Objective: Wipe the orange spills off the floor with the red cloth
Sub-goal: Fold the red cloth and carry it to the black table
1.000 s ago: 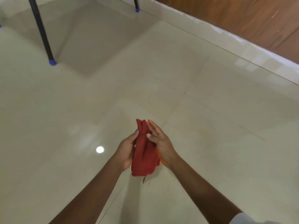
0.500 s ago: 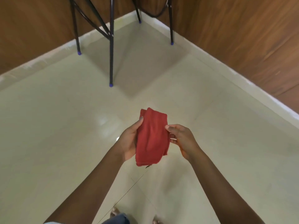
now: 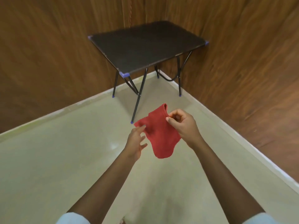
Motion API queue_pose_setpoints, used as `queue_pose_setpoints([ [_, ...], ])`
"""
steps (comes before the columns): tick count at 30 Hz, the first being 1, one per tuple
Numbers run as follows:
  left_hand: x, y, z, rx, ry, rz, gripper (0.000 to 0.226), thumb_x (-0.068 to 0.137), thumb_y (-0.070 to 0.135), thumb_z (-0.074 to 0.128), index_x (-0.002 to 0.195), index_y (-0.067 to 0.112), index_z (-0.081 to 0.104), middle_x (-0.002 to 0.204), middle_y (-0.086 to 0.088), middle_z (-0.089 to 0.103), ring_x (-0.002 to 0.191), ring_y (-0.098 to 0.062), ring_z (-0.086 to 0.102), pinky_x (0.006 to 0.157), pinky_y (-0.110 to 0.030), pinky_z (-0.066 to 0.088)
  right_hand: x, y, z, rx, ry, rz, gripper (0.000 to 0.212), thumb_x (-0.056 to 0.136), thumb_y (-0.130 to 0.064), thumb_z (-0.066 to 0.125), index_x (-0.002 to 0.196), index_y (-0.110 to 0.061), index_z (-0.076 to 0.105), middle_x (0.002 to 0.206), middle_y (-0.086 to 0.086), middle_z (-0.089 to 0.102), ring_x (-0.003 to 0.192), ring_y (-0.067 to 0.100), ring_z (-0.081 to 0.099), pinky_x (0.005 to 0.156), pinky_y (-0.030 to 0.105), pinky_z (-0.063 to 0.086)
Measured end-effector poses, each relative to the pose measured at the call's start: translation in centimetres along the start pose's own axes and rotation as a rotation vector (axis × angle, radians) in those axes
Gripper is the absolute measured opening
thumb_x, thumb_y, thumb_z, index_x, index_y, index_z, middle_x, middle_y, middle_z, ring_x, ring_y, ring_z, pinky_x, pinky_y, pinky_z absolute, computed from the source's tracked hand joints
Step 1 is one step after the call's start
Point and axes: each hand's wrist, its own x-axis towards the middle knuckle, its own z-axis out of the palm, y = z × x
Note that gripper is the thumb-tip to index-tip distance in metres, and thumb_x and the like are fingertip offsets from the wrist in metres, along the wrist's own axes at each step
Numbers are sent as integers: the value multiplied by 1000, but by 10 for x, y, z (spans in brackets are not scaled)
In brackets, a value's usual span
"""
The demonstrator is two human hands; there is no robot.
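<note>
- Between the two hands, in the air well above the floor (image 3: 64,151), hangs the cloth (image 3: 160,138); its top edge is stretched across from left to right and the rest droops toward the person.
- Its long axis runs from the raised peak near the right hand (image 3: 186,126) down to the rounded lower end, so most of the cloth lies below and between the fingers, not beyond them.
- Right hand: thumb and forefinger are pinched on the upper right edge, and the other fingers curl in behind.
- Left hand (image 3: 135,143): thumb and forefinger tips close on the left corner. The remaining fingers are spread loose and hold nothing.
- Both hands sit at the cloth, the right one higher and farther out, the left one lower and closer in.
- No orange spill shows on the pale floor in this view, so I judge that wiping cannot begin until the cloth is brought down flat onto a spill.
- Farther off, a dark table (image 3: 145,46) stands in the corner where the wooden walls (image 3: 48,54) meet.
</note>
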Motion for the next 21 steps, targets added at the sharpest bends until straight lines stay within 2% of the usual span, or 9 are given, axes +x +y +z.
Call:
queue_pose_setpoints([
  [3,-10,44,6,178,-27,228,68,83,28,66,141,26,30,146,4,31,123,-10,35,98,-30,31,11,-55,-12,-134,-109,-109,6,86,-5,63,80,-4,61,74,6,60,68,11,53,63,22,43],
  [5,-9,76,7,344,-201,273,88,72,35,76,144,30,26,150,3,29,130,-13,38,105,-33,38,18,-85,-19,-230,-186,-170,6,86,-8,63,82,-4,62,75,5,62,68,10,55,63,22,46],
  [6,-7,92,7,423,-323,277,86,68,37,78,141,29,33,147,2,38,128,-15,45,103,-34,44,22,-100,-23,-256,-220,-190,5,87,-9,63,82,-7,63,76,4,62,68,10,57,64,24,48],
  [8,-11,123,9,537,-544,256,61,70,33,78,125,24,55,127,0,62,113,-16,61,87,-25,52,28,-126,-30,-282,-260,-193,8,88,-12,63,80,-14,64,77,1,64,70,12,60,68,29,52],
  [10,-13,141,11,544,-641,207,37,73,23,76,108,18,68,110,-2,72,102,-19,67,81,-25,53,36,-138,-40,-282,-247,-162,9,88,-14,63,79,-16,65,80,-4,63,74,10,61,73,32,53],
  [13,-11,162,21,404,-683,152,35,70,24,77,102,11,70,101,-10,73,94,-27,69,81,-34,55,53,-140,-60,-251,-130,-140,7,86,-16,66,79,-15,66,78,-5,63,71,5,58,67,23,47],
  [16,-7,180,41,273,-696,155,29,70,28,76,93,11,70,82,-7,73,73,-20,70,68,-29,57,70,-124,-76,-198,0,-92,6,86,-21,66,80,-20,65,73,-8,64,57,-5,55,56,12,41],
  [19,-1,194,63,157,-649,206,10,75,25,68,76,16,73,63,1,67,57,-11,64,59,-23,55,82,-90,-85,24,96,124,25,91,-43,53,91,-19,61,88,5,68,65,9,62,63,24,46],
  [21,13,202,76,74,-610,219,18,78,25,63,66,17,73,59,2,66,55,-9,63,58,-24,55,89,-63,-91,164,167,294,46,91,-58,39,98,-17,59,96,9,69,77,19,66,73,33,48],
])
